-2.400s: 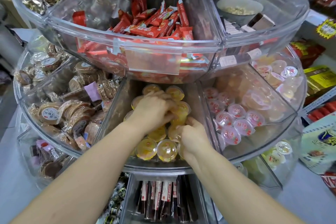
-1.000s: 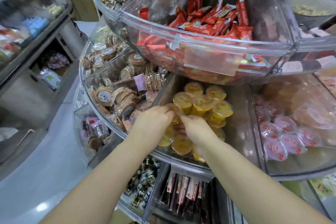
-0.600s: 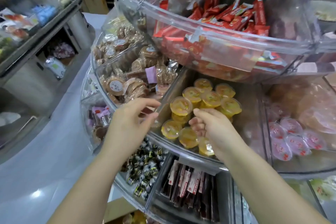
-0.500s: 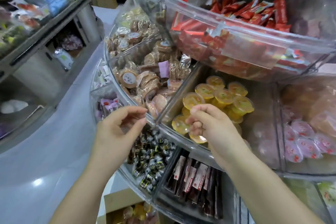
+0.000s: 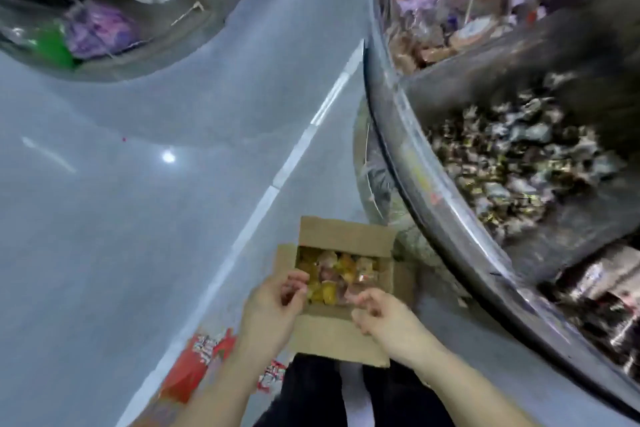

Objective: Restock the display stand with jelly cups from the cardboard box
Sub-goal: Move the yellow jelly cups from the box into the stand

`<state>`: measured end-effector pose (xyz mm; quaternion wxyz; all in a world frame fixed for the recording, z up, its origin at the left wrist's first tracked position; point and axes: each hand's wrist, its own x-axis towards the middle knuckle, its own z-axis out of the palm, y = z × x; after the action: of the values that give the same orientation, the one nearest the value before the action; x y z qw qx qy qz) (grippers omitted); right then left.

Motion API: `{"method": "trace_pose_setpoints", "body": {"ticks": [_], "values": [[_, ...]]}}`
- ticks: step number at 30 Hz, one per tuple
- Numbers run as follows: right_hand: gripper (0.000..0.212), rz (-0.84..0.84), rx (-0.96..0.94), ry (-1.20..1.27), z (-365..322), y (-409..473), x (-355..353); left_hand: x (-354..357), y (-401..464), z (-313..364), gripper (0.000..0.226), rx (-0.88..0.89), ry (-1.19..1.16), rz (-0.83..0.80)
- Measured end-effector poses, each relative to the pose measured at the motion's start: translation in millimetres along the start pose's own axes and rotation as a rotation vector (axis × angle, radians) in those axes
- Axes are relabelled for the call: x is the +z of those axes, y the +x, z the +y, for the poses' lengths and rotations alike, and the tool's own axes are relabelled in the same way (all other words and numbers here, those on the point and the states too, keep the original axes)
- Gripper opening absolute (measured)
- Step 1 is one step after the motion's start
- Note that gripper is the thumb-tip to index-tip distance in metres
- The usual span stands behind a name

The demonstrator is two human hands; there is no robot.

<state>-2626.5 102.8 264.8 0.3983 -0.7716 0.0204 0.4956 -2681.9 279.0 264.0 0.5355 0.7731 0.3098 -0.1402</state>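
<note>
Open cardboard box point(image 5: 341, 329) on floor, jelly cups point(image 5: 334, 274) inside, left hand point(image 5: 273, 308) and right hand point(image 5: 384, 317) above near flap, fingers loosely curled, empty, cups just beyond fingertips

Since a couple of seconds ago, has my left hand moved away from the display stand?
Yes. The left hand has dropped from the display stand to the cardboard box on the floor.

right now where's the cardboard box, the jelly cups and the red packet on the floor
cardboard box point(image 5: 341, 237): head view, on its far open flap
jelly cups point(image 5: 334, 267): head view, on the yellow cups inside the box
red packet point(image 5: 194, 362): head view, on its red middle
</note>
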Motion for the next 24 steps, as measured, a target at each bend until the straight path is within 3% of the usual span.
{"method": "trace_pose_setpoints", "body": {"ticks": [4,8,11,15,18,22,24], "values": [[0.011,-0.022,0.184,-0.18,96,96,35,52,47,-112,0.013,-0.171,0.098,-0.074],[0.007,0.008,0.162,-0.28,163,194,53,110,111,-204,0.028,-0.21,0.185,-0.098],[0.042,0.155,0.12,-0.417,203,264,59,149,164,-252,0.035,-0.062,0.319,-0.095],[0.071,0.281,0.072,-0.55,240,333,70,189,227,-286,0.054,0.166,0.508,-0.108],[0.072,0.359,0.102,-0.503,251,365,86,211,258,-300,0.069,0.144,0.751,-0.082],[0.066,0.513,0.094,-0.538,255,382,103,233,262,-306,0.053,0.108,0.901,0.166],[0.063,0.543,0.102,-0.584,258,386,101,235,264,-310,0.053,0.139,0.926,0.199]]}}
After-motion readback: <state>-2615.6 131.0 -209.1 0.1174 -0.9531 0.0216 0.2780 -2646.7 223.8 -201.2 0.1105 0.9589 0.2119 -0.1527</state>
